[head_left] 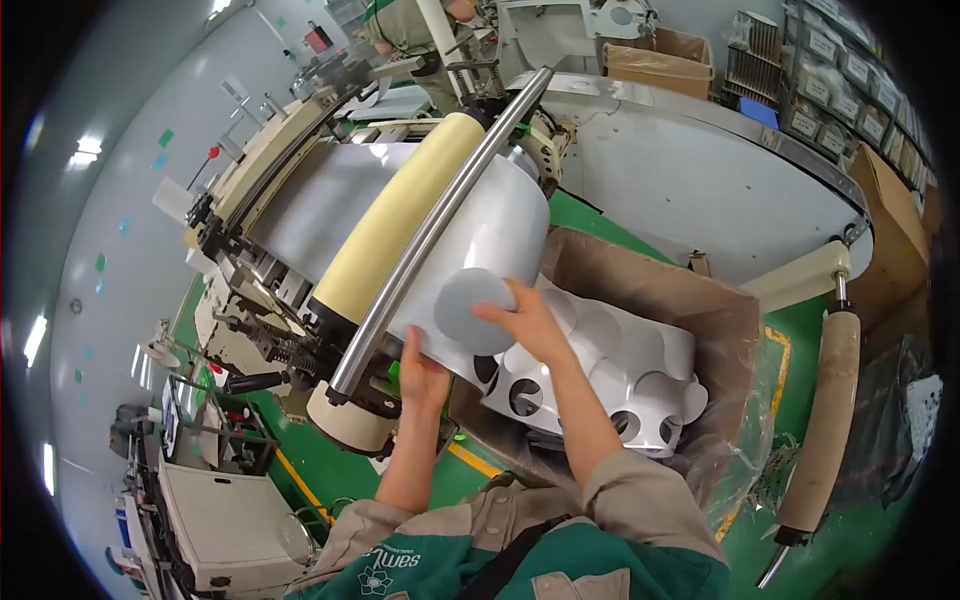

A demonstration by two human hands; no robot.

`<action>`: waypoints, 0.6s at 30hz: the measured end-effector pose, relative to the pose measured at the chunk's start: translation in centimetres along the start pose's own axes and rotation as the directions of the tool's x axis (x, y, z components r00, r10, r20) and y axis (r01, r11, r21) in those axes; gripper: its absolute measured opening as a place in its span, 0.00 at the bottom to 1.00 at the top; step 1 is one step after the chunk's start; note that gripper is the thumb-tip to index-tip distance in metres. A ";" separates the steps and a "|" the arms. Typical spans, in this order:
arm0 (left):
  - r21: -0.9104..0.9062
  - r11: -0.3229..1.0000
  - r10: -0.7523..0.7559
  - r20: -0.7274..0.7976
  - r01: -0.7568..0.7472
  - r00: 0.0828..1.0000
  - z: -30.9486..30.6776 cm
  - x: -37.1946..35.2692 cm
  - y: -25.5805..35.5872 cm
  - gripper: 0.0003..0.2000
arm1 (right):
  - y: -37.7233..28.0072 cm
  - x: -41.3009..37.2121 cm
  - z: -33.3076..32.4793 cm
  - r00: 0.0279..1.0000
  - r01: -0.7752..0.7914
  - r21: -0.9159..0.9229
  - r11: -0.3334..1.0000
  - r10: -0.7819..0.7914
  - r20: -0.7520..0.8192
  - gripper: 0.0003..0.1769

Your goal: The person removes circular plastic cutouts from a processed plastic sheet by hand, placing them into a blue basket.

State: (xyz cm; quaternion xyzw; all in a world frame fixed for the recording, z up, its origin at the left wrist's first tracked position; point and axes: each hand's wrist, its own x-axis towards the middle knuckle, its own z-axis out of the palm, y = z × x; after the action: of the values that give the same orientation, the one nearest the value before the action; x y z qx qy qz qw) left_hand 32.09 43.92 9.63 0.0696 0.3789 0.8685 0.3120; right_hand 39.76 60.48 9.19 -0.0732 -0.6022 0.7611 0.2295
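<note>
Obs., centre of frame: your right hand (530, 322) holds a pale grey round disc (468, 308), with the fingers clamped on its right edge. The disc sits just in front of the glossy white sheet (500, 225) that curves down off the machine, right below the long polished steel bar (440, 220).

Your left hand (424, 375), lower and to the left, lies against the bottom of that sheet. Its fingers reach up under the bar. Cannot tell whether they pinch the sheet or only press on it.

Beside the bar, on its left: a cream-yellow roller (395, 215), running parallel to it.

Right of centre: an open brown cardboard box (650, 285) on the green floor (330, 470), holding white sheet punched with round holes (610, 370). The disc is above the box's near left corner.

Top of frame: another person (405, 25) stands at the machine's far end.
</note>
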 end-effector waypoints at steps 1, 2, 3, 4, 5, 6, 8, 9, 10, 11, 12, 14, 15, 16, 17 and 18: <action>0.056 0.998 -0.002 -0.008 0.003 1.000 -0.1 -0.4 -0.8 0.21 | 0.4 0.7 0.6 1.000 0.021 -0.089 0.996 -0.021 0.005 0.25; 0.089 0.996 -0.004 -0.019 0.006 1.000 0.0 -1.0 -1.6 0.20 | 0.7 1.1 1.3 0.999 0.039 -0.177 0.983 -0.038 0.011 0.26; 0.108 0.994 -0.001 -0.017 0.003 1.000 0.0 -1.3 -2.1 0.20 | 0.9 1.3 1.4 0.998 0.056 -0.262 0.963 -0.052 0.022 0.27; 0.127 0.992 0.004 -0.017 -0.001 1.000 0.0 -1.6 -2.6 0.20 | 1.0 1.4 1.2 0.994 -0.023 -0.256 0.966 0.048 0.093 0.31; 0.144 0.990 0.011 -0.018 -0.009 1.000 -0.1 -1.9 -2.8 0.20 | 1.2 1.0 1.3 0.993 -0.087 -0.178 0.980 0.100 0.064 0.29; 0.131 0.991 -0.009 0.004 0.009 1.000 -0.7 -1.7 -2.8 0.19 | 1.5 0.5 1.2 0.988 -0.136 -0.088 0.987 0.142 0.059 0.26; 0.124 0.992 -0.021 0.027 0.018 0.999 -0.7 -1.8 -2.2 0.20 | 2.9 -0.5 0.7 0.986 -0.164 0.186 0.969 0.163 0.020 0.24; 0.120 0.992 -0.027 0.036 0.022 0.999 -0.8 -1.8 -2.0 0.20 | 3.9 -1.1 0.4 0.988 -0.133 0.363 0.922 0.151 -0.021 0.24; 0.140 0.990 0.029 -0.055 -0.021 0.998 -0.7 -1.5 -1.9 0.22 | 5.1 -1.5 -0.2 0.987 -0.092 0.525 0.846 0.148 -0.064 0.24; 0.133 0.988 0.080 0.000 -0.080 0.997 -0.8 -1.1 -1.5 0.24 | 6.6 -2.1 -1.6 0.971 -0.070 0.552 0.831 0.185 -0.155 0.20; 0.094 0.991 0.094 -0.029 -0.091 0.995 -0.8 -0.8 -0.8 0.23 | 7.7 -2.5 -2.7 0.928 0.027 0.707 0.707 0.244 -0.280 0.17; 0.040 0.992 0.126 -0.080 -0.123 0.989 -0.5 -0.3 0.5 0.21 | 8.8 -3.6 -6.5 0.939 0.114 0.799 0.590 0.198 -0.281 0.19; 0.027 0.989 0.145 -0.102 -0.143 0.984 -0.2 -0.1 1.1 0.21 | 6.1 -4.4 -6.7 0.888 0.172 0.754 0.634 0.232 -0.398 0.20; 0.015 0.987 0.161 -0.123 -0.160 0.979 0.0 0.2 1.5 0.20 | 4.7 -4.7 -6.9 0.887 0.179 0.714 0.676 0.204 -0.415 0.19; 0.009 0.988 0.151 -0.110 -0.151 0.982 -0.2 0.4 1.9 0.20 | 3.7 -4.8 -7.0 0.884 0.187 0.671 0.717 0.175 -0.434 0.19; 0.003 0.990 0.138 -0.097 -0.139 0.986 -0.3 0.7 2.1 0.19 | 3.0 -4.6 -6.8 0.899 0.178 0.583 0.793 0.109 -0.423 0.19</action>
State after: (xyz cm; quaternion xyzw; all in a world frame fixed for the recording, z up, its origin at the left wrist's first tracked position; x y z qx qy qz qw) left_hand 30.41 43.00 10.80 0.0532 0.3863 0.8911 0.2324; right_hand 45.69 63.90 3.75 -0.1525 -0.2596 0.8732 0.3834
